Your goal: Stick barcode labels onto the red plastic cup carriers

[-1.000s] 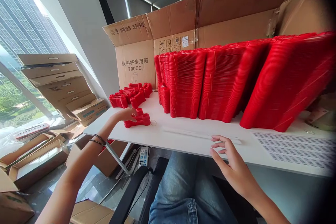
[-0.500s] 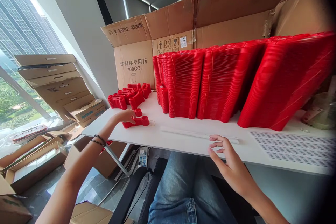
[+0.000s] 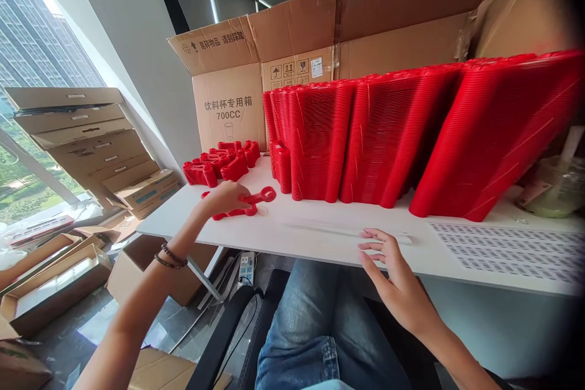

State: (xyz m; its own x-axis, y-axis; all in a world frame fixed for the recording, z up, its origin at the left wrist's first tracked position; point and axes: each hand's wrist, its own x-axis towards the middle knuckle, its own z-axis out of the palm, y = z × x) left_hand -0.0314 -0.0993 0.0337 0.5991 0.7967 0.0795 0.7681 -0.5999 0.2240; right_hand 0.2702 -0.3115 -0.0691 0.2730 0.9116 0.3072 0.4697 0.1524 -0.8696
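Observation:
My left hand is closed on a flat red plastic piece with a ring-shaped end, raised just above the table's left part. Beneath it lies a short stack of like red pieces, partly hidden by the hand. A thin pale band rests beside that stack. Over the table's front edge hovers my right hand, empty, fingers stretched and apart. Close to its fingertips is a long white strip lying on the white table.
Tall stacks of red pieces line the back, with shorter bundles at the far left. An opened cardboard box stands behind. Printed sheets and a clear container occupy the right. Cartons are stacked by the window.
My left hand has lifted one red piece off the short stack and moved slightly right. My right hand stays nearly in place. The view has shifted slightly.

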